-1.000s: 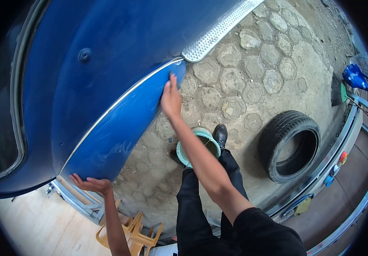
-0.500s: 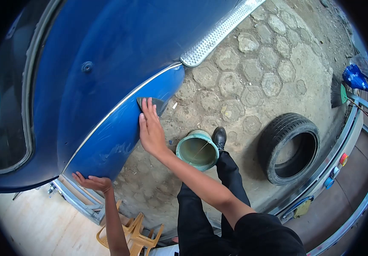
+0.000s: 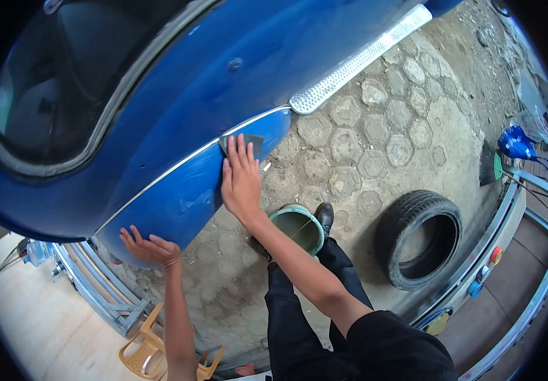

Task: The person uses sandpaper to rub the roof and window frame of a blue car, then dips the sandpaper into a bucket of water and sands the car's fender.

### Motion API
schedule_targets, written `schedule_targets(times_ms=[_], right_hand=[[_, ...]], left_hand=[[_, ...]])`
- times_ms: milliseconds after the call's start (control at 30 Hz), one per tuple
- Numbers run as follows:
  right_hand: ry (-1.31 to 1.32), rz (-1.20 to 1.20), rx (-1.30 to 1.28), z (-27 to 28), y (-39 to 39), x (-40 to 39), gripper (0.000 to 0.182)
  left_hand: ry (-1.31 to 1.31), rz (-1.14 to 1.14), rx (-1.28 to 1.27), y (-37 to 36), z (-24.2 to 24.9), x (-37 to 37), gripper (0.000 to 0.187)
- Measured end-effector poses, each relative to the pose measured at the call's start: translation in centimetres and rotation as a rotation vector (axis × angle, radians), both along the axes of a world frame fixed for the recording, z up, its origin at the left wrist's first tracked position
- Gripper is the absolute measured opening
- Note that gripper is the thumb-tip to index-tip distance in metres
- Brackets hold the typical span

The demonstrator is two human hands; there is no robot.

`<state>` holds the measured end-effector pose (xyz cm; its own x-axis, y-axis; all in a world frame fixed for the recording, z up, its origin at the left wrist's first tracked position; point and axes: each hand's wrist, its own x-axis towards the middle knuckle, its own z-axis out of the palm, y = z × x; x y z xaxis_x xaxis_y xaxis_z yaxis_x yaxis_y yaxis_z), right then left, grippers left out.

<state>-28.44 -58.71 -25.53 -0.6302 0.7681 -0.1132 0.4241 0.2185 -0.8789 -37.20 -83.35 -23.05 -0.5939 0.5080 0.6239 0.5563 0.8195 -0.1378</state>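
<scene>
My right hand [image 3: 242,184] lies with its fingers extended and together over a dark grey sheet of sandpaper [image 3: 256,145], pressing it against the blue fender [image 3: 188,197] just below the pale trim strip. Part of the sheet is hidden under the fingers. Lower on the same fender rests my left hand [image 3: 151,247], fingers spread, holding nothing. Whitish scuffs and smears mark the paint between the two hands. A greenish bucket [image 3: 320,235] of murky water stands on the ground by my feet, partly behind my right forearm.
The blue car body [image 3: 179,120] spans the upper left, with a ridged metal running board [image 3: 360,60]. A loose tyre [image 3: 391,232] lies at right, near a metal-edged ledge [image 3: 487,273]. Yellow plastic chairs [image 3: 150,346] stand below my left arm. Hexagonal pavers [image 3: 388,120] cover the ground.
The view has turned, so the car sits further right and its window shows more. My left hand has shifted up from the fender's lower edge with fingers more spread. The sandpaper stays under my right hand.
</scene>
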Motion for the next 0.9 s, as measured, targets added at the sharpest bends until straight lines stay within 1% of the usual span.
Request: schedule_targets(times_ms=[67, 100, 167, 233, 333, 367, 467, 567, 667, 767, 800, 900], right_hand=[[0.027, 0.004, 0.039, 0.9, -0.9, -0.7, 0.054], [0.014, 0.057, 0.113, 1.7, -2.2, -0.4, 0.054], [-0.013, 0.121, 0.17, 2.4, -4.1, 0.5, 0.054], [-0.049, 0.152, 0.227, 2.3, -4.2, 0.6, 0.053], [-0.014, -0.021, 0.22, 0.3, -2.5, -0.9, 0.053], [0.015, -0.129, 0.117, 0.6, -2.8, -1.8, 0.051], [0.065, -0.094, 0.242, 3.6, -8.1, -4.0, 0.05], [0.104, 0.183, 0.337, 5.8, -11.8, -3.3, 0.051], [-0.002, 0.222, 0.46, 4.2, -8.1, -1.7, 0.05], [-0.144, -0.044, 0.351, 2.2, -5.7, -1.4, 0.055], [-0.07, -0.01, 0.367, 2.1, -6.4, -1.8, 0.054], [0.129, 0.112, 0.356, 5.5, -11.5, -3.8, 0.052]], left_hand=[[0.003, 0.004, 0.008, -0.1, 0.3, 0.3, 0.051], [0.003, -0.004, 0.019, 0.3, 0.1, 0.2, 0.05], [-0.009, 0.015, 0.016, 0.2, 0.0, 0.2, 0.052], [-0.014, 0.025, 0.021, 0.3, 0.0, 0.2, 0.053], [-0.008, 0.027, 0.025, 0.2, 0.2, 0.2, 0.052], [-0.011, 0.022, 0.026, 0.3, 0.3, 0.3, 0.052], [-0.001, 0.016, 0.034, 0.2, 0.3, 0.2, 0.051], [-0.016, 0.05, 0.013, 0.2, 0.2, 0.4, 0.05], [-0.017, 0.038, 0.048, 0.5, 0.4, 0.5, 0.05], [-0.031, 0.049, 0.059, 0.2, 0.3, 0.7, 0.05], [-0.031, 0.05, 0.067, 0.5, 0.2, 0.5, 0.05], [-0.042, 0.066, 0.061, 0.3, 0.1, 0.6, 0.049]])
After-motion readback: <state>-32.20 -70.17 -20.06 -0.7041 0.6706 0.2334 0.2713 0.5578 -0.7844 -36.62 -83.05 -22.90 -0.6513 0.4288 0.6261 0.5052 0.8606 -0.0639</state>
